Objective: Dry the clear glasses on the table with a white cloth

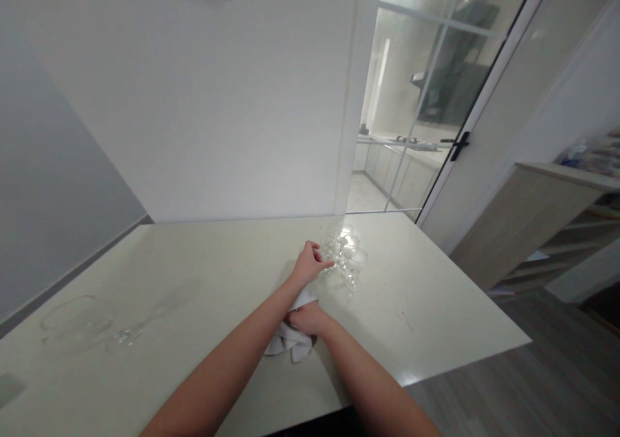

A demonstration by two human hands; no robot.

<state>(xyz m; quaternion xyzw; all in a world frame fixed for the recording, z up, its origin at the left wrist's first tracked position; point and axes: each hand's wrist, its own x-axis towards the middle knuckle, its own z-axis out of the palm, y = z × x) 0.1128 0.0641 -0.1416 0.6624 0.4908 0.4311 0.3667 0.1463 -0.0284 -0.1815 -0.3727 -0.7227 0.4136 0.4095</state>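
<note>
Several clear stemmed glasses (346, 253) stand in a cluster near the far right part of a pale table (203, 263). My left hand (310, 263) reaches out to the nearest glass of the cluster, fingers pinched on its rim or bowl. My right hand (306, 319) is closer to me, fingers closed on a white cloth (289, 341) that rests bunched on the tabletop. The left forearm crosses over the right hand and hides part of the cloth.
A clear glass (77, 317) lies on its side at the table's left. A white wall runs behind the table. A glass door (436, 101) with a black handle stands at the right, and a wooden shelf unit (547, 224) beyond the table's right edge.
</note>
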